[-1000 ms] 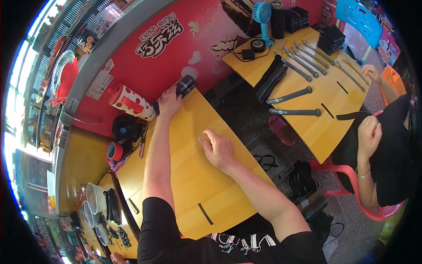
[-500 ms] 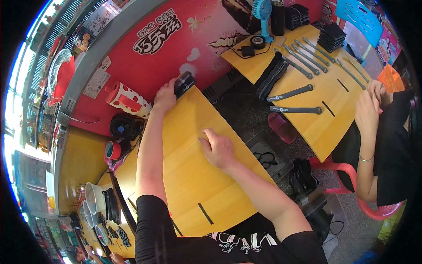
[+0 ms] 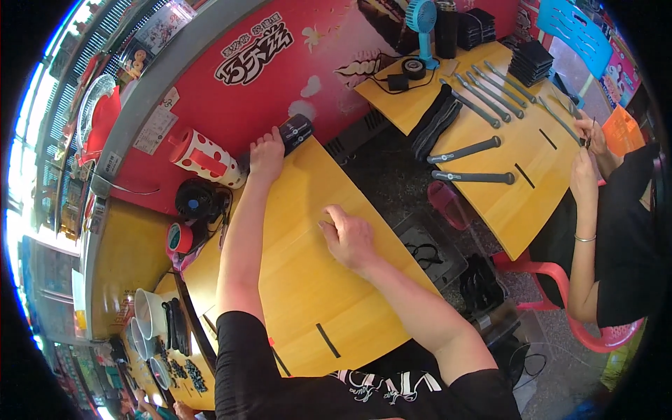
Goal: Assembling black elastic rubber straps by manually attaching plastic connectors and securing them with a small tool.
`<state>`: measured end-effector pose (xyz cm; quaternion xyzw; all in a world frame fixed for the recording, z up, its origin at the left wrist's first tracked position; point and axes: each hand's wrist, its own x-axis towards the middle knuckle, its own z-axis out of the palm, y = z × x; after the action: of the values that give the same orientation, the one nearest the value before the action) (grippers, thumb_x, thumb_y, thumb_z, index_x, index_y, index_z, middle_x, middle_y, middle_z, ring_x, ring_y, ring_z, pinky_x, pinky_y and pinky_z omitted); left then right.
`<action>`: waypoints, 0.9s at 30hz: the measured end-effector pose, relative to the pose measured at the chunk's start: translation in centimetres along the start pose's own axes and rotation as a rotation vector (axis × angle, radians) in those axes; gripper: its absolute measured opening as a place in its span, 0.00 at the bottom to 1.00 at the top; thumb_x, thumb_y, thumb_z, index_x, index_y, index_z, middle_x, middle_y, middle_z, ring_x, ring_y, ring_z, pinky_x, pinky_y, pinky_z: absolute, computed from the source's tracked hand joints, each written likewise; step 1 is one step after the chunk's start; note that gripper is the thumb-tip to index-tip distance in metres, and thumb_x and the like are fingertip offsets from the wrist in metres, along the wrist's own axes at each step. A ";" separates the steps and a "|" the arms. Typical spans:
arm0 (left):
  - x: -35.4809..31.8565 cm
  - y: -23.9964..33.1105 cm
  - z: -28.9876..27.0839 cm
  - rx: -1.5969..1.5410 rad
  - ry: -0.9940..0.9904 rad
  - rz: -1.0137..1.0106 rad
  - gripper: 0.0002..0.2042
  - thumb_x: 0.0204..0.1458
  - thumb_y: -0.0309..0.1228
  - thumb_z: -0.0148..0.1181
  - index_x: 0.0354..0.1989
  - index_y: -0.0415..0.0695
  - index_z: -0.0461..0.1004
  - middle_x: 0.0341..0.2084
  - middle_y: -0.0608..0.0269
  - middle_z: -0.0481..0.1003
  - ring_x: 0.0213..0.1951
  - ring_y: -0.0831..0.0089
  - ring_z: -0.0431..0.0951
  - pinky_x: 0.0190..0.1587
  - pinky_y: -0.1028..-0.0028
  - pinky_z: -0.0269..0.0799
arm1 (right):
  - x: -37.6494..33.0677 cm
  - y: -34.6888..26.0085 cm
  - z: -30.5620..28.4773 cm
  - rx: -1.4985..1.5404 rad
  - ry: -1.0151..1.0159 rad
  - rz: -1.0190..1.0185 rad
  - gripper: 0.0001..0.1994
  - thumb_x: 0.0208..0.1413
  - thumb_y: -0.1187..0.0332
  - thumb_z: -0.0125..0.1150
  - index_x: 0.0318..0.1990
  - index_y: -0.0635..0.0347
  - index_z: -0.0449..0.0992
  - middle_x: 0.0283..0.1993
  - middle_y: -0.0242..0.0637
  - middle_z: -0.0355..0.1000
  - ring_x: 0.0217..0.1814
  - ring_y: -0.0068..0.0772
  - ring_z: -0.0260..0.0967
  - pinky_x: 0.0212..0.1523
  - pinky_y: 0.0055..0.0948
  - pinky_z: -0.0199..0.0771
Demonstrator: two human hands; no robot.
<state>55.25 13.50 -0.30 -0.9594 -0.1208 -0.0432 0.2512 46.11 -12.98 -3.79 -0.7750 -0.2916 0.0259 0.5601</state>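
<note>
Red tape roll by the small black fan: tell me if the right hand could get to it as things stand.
Probably not easily. The right hand rests flat mid-table, and the outstretched left arm lies between it and the red tape roll at the table's left edge. The left hand grips a dark cylinder.

**Yellow Tables, Red Wall, Dark Tools**

The smooth wooden table (image 3: 294, 280) is honey yellow with short black slots. The cylindrical roll (image 3: 295, 131) at its far edge is glossy black. Beside it, the tall plastic cup (image 3: 199, 155) is white with red dots and a red band. The wall panel (image 3: 280, 77) is bright red with white lettering. The small desk fan (image 3: 421, 17) is turquoise, the plastic chair (image 3: 574, 329) red, and the long-handled tools (image 3: 465, 149) grey.
</note>
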 end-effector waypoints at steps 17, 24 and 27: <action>0.8 -0.1 1.2 -0.124 -0.075 -0.037 0.17 0.50 0.23 0.54 0.50 0.35 0.68 0.46 0.45 0.74 0.48 0.51 0.76 0.49 0.56 0.73 | 0.2 -0.4 0.1 -0.058 -0.021 -0.037 0.10 0.57 0.67 0.57 0.43 0.61 0.69 0.31 0.49 0.75 0.32 0.54 0.74 0.30 0.50 0.70; 1.3 -0.6 1.2 -0.168 -0.154 -0.010 0.17 0.48 0.25 0.56 0.47 0.33 0.69 0.46 0.43 0.74 0.48 0.51 0.76 0.49 0.55 0.74 | -0.1 -0.2 0.1 -0.061 -0.018 -0.051 0.09 0.57 0.67 0.57 0.42 0.60 0.69 0.31 0.47 0.74 0.31 0.53 0.73 0.30 0.48 0.71; 0.2 -0.5 0.9 -0.140 -0.071 0.001 0.18 0.46 0.28 0.61 0.46 0.34 0.69 0.44 0.45 0.74 0.48 0.52 0.76 0.48 0.56 0.74 | -0.5 -0.1 0.4 -0.120 -0.031 -0.156 0.08 0.57 0.68 0.57 0.40 0.60 0.69 0.31 0.45 0.73 0.30 0.50 0.74 0.29 0.45 0.71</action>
<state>55.32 14.38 -0.88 -0.9756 -0.1256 -0.0173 0.1791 45.50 -12.82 -4.04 -0.7817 -0.3608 -0.0232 0.5082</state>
